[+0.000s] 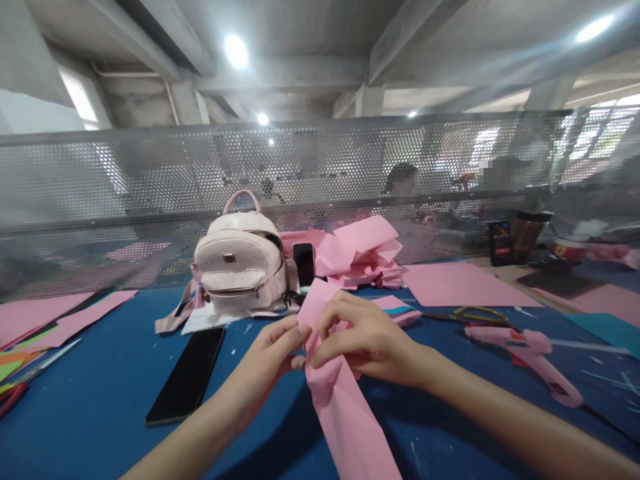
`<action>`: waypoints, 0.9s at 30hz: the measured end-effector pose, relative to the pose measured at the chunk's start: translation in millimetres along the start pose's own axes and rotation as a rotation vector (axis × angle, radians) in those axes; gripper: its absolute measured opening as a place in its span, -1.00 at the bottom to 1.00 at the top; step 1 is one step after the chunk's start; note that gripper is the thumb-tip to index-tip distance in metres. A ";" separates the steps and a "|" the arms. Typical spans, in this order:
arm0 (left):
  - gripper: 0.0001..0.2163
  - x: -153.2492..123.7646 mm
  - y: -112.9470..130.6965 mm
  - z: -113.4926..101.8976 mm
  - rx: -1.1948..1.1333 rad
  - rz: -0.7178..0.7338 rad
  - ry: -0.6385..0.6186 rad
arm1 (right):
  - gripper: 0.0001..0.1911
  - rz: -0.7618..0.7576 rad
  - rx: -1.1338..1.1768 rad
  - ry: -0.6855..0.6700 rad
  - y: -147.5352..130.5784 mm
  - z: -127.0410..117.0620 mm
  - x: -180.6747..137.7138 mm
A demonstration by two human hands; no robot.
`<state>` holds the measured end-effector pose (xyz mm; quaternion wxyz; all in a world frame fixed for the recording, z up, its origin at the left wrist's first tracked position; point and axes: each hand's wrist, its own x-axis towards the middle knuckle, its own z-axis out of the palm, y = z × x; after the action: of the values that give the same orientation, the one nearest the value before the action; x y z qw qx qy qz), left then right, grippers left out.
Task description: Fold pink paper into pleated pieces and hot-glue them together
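1. At the middle of the blue surface point(100, 393), we see a person's two bare hands meeting over a pink paper strip point(350, 420).
2. The left hand point(273, 353) pinches the strip's left edge, thumb and fingertips closed upon the paper.
3. The right hand point(365, 340) curls over the strip's upper part, fingers bent tight around a fold, so both hands grip the same piece.
4. From the hands the strip runs toward six o'clock and leaves the frame at the bottom edge; its upper tip pokes out above the fingers at twelve o'clock. We cannot tell whether its lower length rests on the surface.
5. At nine o'clock of the left hand a black phone point(187, 377) lies flat, screen up, apart from the fingers.
6. At eleven o'clock a pale pink backpack point(240, 267) stands upright, with a second dark phone point(303, 263) propped just beside it on its three o'clock side.
7. At twelve o'clock, behind the hands, sits a heap of crumpled pink paper point(367, 253); a flat pink sheet point(460, 283) lies at two o'clock.
8. At three o'clock of the right hand lie scissors point(473, 315) with yellow-green handles and, nearer us, a pink glue gun point(530, 353), both well apart from the hand.
9. Coloured paper sheets point(50, 320) lie at far nine o'clock, and a perforated metal screen point(150, 173) closes the back.
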<state>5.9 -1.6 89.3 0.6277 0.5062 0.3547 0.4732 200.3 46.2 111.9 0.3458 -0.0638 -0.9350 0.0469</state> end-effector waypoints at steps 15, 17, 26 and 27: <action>-0.70 11.8 -15.6 -6.3 0.027 0.106 0.185 | -0.78 -0.127 -0.382 0.188 14.4 0.3 -3.4; -0.70 11.9 -16.0 -5.9 0.022 0.112 0.204 | -0.78 -0.144 -0.429 0.183 10.6 -1.3 -1.7; -0.75 10.8 -11.6 -2.6 0.108 0.192 0.252 | -0.75 -0.180 -0.518 0.135 5.7 -4.5 -2.4; -0.76 10.1 -11.2 -2.1 0.125 0.210 0.251 | -0.76 -0.183 -0.512 0.134 6.2 -4.2 -2.5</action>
<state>9.6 8.2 78.3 0.4928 0.5155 0.4042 0.5727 205.4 52.1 112.7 0.3822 -0.0672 -0.8934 -0.2266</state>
